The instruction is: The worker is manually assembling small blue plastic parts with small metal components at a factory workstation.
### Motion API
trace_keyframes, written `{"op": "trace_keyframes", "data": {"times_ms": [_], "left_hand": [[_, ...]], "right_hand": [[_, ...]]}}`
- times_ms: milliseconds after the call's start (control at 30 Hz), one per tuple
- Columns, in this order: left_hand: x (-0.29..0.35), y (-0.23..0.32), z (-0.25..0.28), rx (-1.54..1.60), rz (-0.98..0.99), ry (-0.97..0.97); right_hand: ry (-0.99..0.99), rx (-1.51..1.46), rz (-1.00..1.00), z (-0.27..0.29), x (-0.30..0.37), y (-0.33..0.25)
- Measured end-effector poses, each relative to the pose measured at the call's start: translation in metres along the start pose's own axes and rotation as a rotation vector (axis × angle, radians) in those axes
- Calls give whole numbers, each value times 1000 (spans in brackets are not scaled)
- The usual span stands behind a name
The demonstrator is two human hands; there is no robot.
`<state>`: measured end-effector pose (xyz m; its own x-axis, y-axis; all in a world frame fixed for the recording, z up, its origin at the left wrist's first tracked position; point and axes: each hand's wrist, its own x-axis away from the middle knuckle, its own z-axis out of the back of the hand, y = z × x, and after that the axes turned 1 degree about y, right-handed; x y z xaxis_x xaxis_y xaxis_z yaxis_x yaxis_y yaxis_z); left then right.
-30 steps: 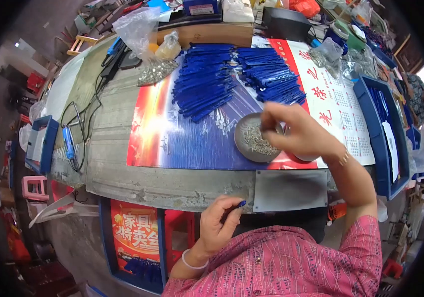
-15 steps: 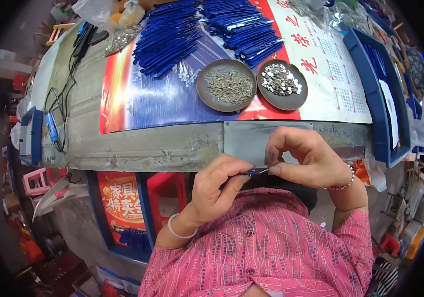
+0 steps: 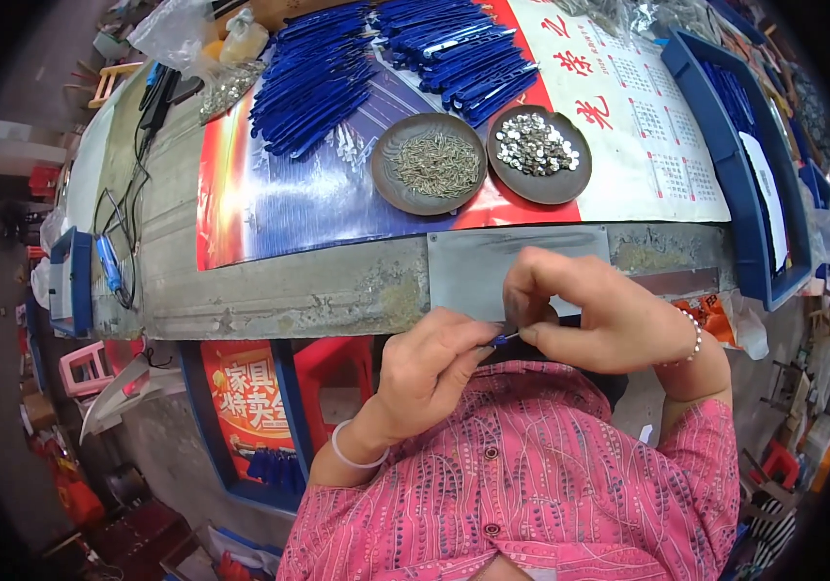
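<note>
In front of my chest, below the table's edge, my two closed hands meet at the fingertips. My left hand (image 3: pixel 425 373) pinches a small blue piece (image 3: pixel 499 341), of which only the tip shows. From the right, my right hand (image 3: pixel 599 315) pinches a thin silvery pin (image 3: pixel 514 335) against the end of the blue piece; the fingers cover most of it. Beyond my hands a brown dish (image 3: pixel 385 189) holds small metal pins (image 3: pixel 439 163). A second brown dish (image 3: pixel 578 186) beside it holds small silver discs (image 3: pixel 537 145).
Two piles of long blue strips (image 3: pixel 313 82) (image 3: pixel 463 58) lie on a printed sheet (image 3: pixel 279 218) covering the table (image 3: pixel 338 302). A blue crate (image 3: pixel 725 145) stands at the right. Cables and a blue-handled tool (image 3: pixel 108 259) lie left. A red stool (image 3: pixel 313 363) is below.
The right fingertips have come closer to the left ones, and less of the silvery pin shows. The whole view has shifted slightly.
</note>
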<state>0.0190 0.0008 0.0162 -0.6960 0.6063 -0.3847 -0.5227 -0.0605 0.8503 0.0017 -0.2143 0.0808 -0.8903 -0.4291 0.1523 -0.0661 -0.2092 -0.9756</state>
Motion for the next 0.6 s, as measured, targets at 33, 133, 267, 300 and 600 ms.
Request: {"op": "trace_keyframes", "data": {"times_ms": [33,133,267,300,600], "left_hand": [[0,0,-1,4,-1,-3],[2,-1,-5,-68,-20,-64],[1,1,-1,70,36,-38],[1,0,-2,112,40,-39],[3,-1,-7,313,240,40]], "right_hand": [[-14,138,-26,-1,2,-4],[-9,530,258,-10,6,2],[-35,-125,-14,-2,3,9],[-32,-118,-19,-4,1,21],[462,480,85,25,-6,46]]}}
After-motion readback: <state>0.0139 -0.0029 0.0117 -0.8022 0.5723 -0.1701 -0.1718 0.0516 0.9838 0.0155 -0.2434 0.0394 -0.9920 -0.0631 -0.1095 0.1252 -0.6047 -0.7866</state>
